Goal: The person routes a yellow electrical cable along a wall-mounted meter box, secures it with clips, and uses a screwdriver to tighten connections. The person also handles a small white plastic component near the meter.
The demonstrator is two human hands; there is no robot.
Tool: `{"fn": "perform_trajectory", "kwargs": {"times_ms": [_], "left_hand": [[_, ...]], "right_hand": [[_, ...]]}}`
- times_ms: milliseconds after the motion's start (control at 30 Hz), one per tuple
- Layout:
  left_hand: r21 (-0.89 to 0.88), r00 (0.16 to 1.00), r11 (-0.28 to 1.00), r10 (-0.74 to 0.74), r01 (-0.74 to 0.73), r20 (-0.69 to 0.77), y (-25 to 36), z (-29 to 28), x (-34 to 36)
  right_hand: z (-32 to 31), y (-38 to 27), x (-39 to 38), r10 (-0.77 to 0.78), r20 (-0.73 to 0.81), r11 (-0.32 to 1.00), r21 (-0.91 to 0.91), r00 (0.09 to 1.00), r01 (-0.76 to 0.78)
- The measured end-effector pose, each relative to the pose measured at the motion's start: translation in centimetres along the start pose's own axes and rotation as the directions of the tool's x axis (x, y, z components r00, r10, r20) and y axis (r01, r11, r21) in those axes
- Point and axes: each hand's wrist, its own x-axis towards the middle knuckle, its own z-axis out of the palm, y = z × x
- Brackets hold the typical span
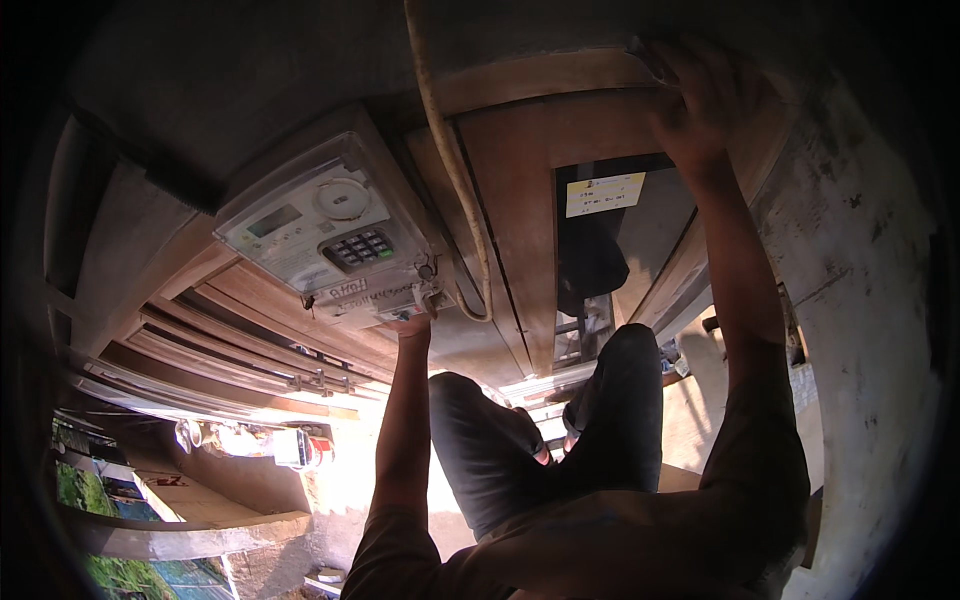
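Under the lower edge of a wall-mounted meter box (315, 235) with a keypad and clear cover, my left hand (416, 318) is closed on something small, partly hidden by the box. Up at the right, my right hand (712, 100) reaches to the wooden top frame (540, 68) of a brown door; its fingers are dim and blurred, near a small dark object (650, 62) that I cannot make out. A beige cable (450, 160) loops down beside the box. Below my right hand, the door has a dark glass pane (590, 250) with a yellow label.
Horizontal wooden slats or frames (230, 340) lie left of the door, with pale items (250, 445) beyond and greenery (85, 490) farther out. A weathered plaster wall (865, 300) rises at the right. My bent knees are below the door.
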Motion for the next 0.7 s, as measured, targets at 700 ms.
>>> {"fn": "perform_trajectory", "kwargs": {"times_ms": [700], "left_hand": [[-0.138,0.939,0.949,-0.244,0.282,0.243,3.5,-3.1,7.8]], "right_hand": [[-7.0,-6.0,-13.5,0.716,0.189,0.660,0.127,0.672,-0.740]]}}
